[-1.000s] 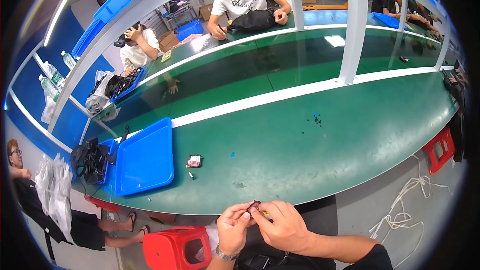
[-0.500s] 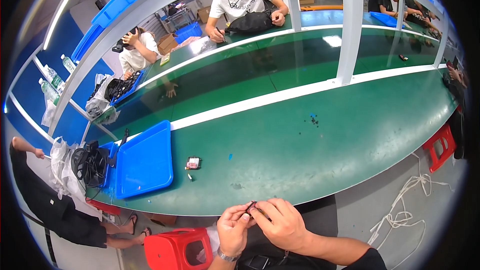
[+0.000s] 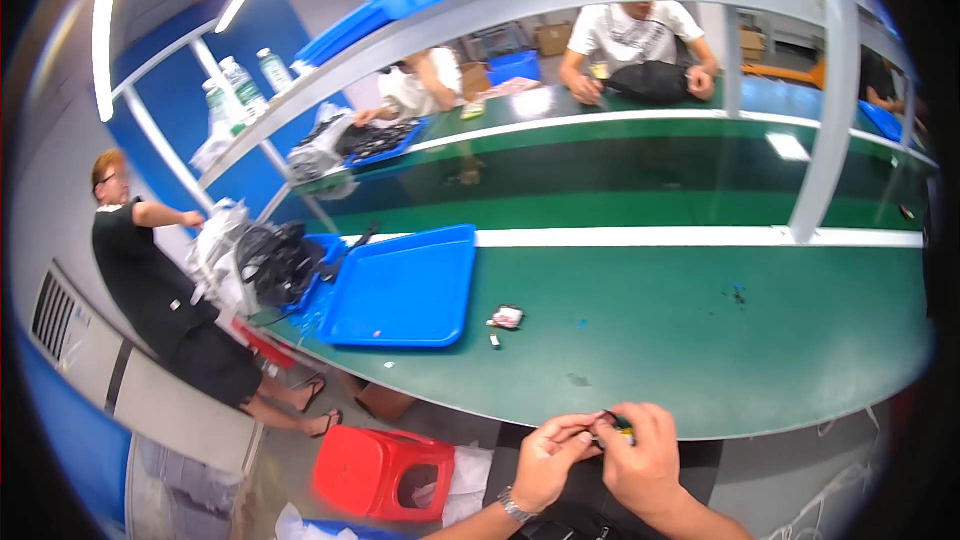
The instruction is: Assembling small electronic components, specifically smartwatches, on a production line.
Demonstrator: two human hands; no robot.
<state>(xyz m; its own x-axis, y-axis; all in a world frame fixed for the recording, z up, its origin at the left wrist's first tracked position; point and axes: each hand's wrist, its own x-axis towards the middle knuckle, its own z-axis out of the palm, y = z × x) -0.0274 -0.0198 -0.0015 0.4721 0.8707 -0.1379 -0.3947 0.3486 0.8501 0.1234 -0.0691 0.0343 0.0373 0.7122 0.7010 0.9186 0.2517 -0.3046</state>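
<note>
Left grip [image 3: 543, 464] and right grip [image 3: 643, 460] around dark piece [image 3: 607, 417], mostly hidden

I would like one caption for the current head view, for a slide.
Left hand and right hand hold a small dark part at a green table bearing a blue tray.

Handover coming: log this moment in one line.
left hand: holding small dark part | right hand: same part | blue tray: on green table
</note>
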